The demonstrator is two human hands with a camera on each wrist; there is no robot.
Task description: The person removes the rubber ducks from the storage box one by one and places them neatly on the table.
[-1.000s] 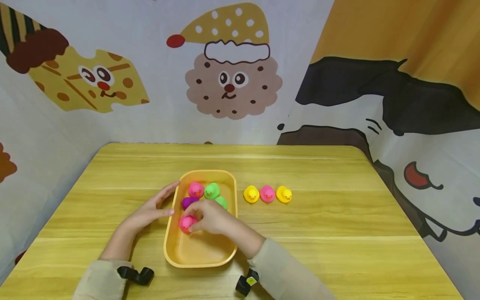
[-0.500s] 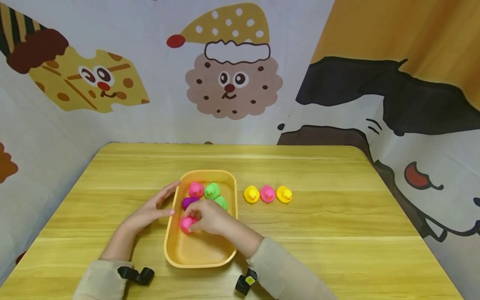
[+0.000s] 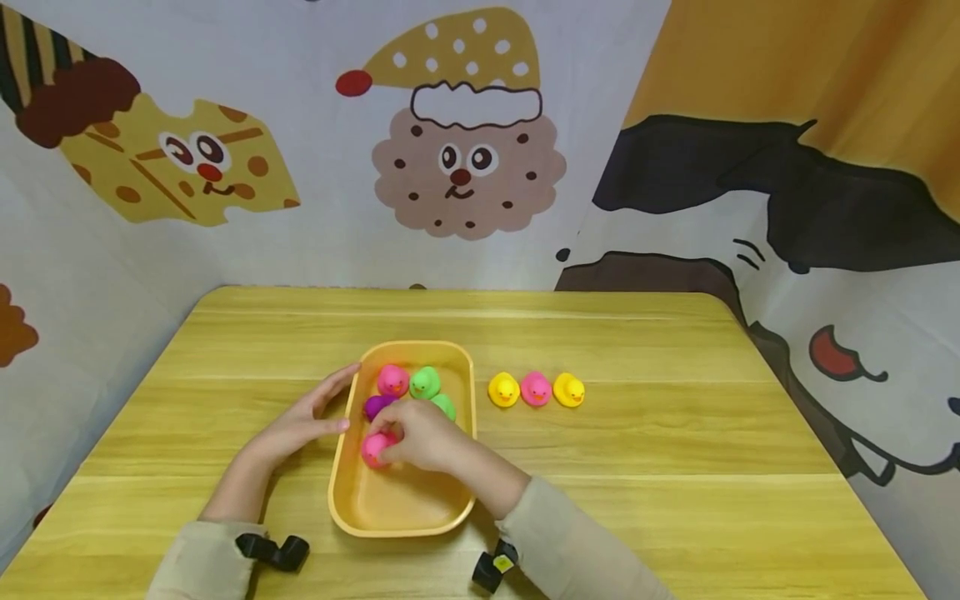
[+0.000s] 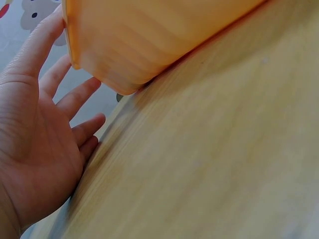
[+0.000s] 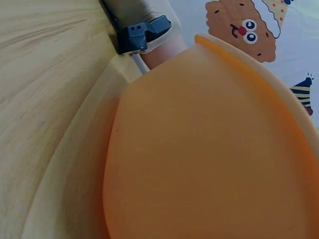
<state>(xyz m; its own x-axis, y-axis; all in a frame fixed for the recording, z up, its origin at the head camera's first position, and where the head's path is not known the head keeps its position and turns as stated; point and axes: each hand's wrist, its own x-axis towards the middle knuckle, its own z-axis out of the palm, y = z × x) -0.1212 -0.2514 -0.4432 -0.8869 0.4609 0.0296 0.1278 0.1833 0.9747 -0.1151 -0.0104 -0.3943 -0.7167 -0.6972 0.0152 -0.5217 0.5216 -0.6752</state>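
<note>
Pinching a pink duck [image 3: 375, 452], the right hand [image 3: 418, 434] is in the tub [image 3: 408, 505]. The left hand [image 3: 296, 423] touches its side with loose, spread fingers [image 4: 79, 96], maybe to steady it.

Pink toy duck [image 3: 374, 452], pinched in the right hand [image 3: 422, 435], partly hidden, perhaps upright, inside a rounded orange tray [image 3: 401, 504]

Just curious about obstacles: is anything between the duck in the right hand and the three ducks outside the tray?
Yes, the orange tray's right wall: the right hand pinches the pink toy duck inside; the row of toy ducks sits outside.
</note>
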